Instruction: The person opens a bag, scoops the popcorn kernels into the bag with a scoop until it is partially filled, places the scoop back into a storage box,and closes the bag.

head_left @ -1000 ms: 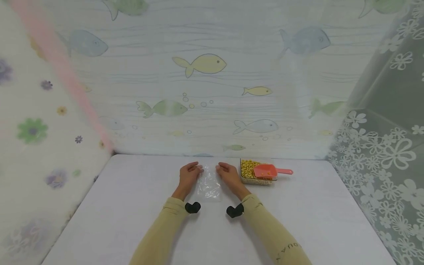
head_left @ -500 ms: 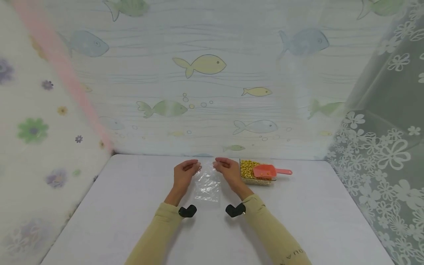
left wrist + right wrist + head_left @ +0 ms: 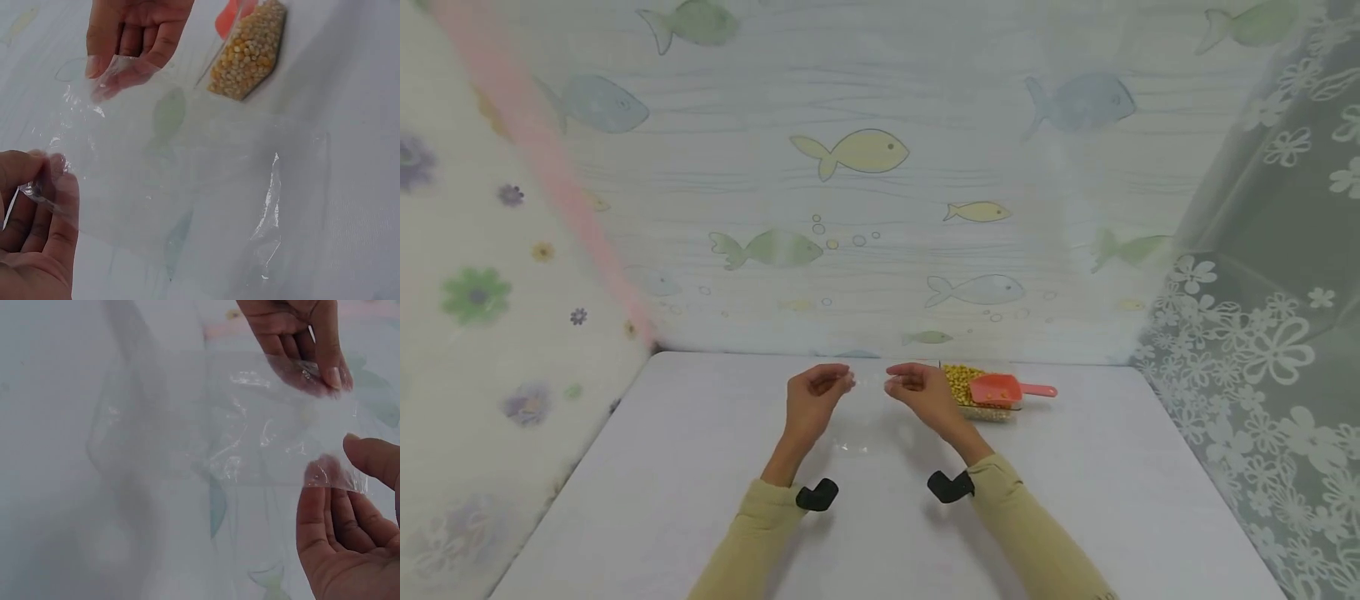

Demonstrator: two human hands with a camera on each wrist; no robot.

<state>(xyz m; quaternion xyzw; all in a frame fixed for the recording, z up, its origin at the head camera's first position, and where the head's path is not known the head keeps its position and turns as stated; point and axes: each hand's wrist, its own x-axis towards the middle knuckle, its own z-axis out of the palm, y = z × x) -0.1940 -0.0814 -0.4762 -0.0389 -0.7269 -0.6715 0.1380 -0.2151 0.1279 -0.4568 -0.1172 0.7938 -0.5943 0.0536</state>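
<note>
Pinching a clear plastic bag (image 3: 187, 181) by its top corners: left hand (image 3: 812, 396), right hand (image 3: 921, 390), bag lifted above the table (image 3: 662, 467). Tub of corn (image 3: 973, 392) with red scoop (image 3: 1000, 388) just right.

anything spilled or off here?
Nothing stands out. The left hand and right hand pinch a clear plastic bag by its top edge. The corn kernels stay in their tray, with the pink scoop resting on top.
</note>
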